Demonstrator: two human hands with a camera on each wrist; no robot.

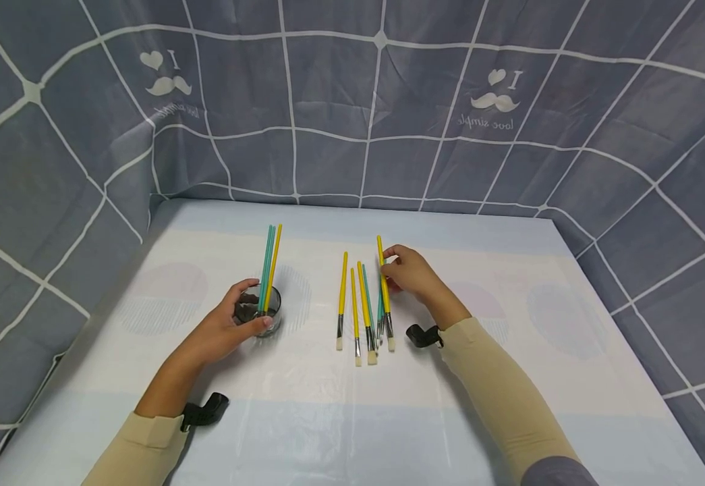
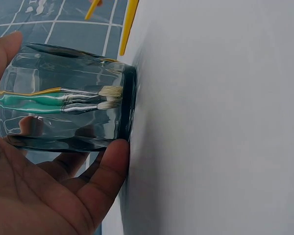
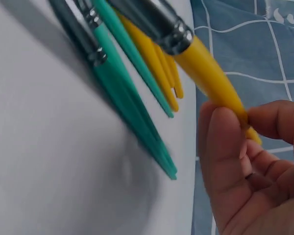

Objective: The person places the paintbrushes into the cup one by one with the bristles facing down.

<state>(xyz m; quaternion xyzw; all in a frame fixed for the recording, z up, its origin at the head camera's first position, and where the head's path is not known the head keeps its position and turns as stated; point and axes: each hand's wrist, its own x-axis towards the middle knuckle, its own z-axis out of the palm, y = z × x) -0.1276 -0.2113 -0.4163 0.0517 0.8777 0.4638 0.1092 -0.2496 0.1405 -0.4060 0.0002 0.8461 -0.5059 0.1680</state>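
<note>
My left hand [image 1: 224, 331] holds a clear, smoky drinking glass [image 2: 49, 127], fingers around its side. Inside it stand two green paintbrushes [image 1: 266, 260] and a yellow paintbrush [image 1: 276, 253]; through the glass in the left wrist view, their bristles point toward the base. Pinched between the thumb and fingertips of my right hand [image 1: 411, 271] is another yellow paintbrush [image 3: 210, 73], by its handle. It looks raised off the table in the right wrist view. Beside it, several yellow paintbrushes [image 1: 343, 290] and green paintbrushes [image 3: 127, 98] lie on the table, bristles toward me.
A white table [image 1: 303, 432] with faint printed shapes lies under everything. Grey-blue cloth [image 1: 328, 81] with white grid lines hangs at the back and both sides. Each wrist wears a black camera mount [image 1: 206, 410].
</note>
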